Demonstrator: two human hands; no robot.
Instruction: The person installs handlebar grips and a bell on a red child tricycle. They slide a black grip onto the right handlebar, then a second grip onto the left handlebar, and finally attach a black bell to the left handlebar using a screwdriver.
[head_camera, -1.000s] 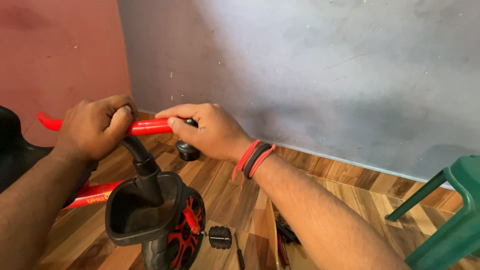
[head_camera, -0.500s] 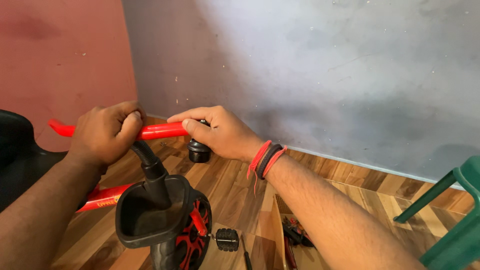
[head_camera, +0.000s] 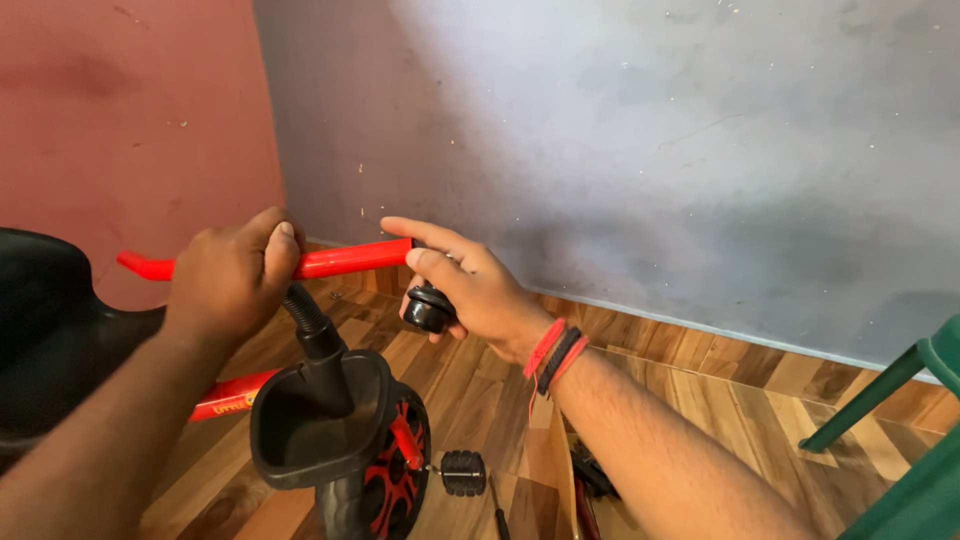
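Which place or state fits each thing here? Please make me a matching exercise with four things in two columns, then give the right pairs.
Things:
1. red handlebar
2. black grip
3. black pedal
4. green chair

Places or states:
A. at the right edge
B. low down, beside the front wheel
C. held in the right hand
D. clasped by the left hand

Pairs: 1-D, 2-C, 3-B, 4-A

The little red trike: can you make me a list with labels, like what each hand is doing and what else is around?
Left hand: wrapped around the red handlebar, near its middle.
Right hand: at the bar's right end, holding a black grip cap.
Trike parts: black stem, black mudguard, red-spoked front wheel, black pedal.
Wrist: red and black bands.
Around: wooden floor, grey wall, green chair.
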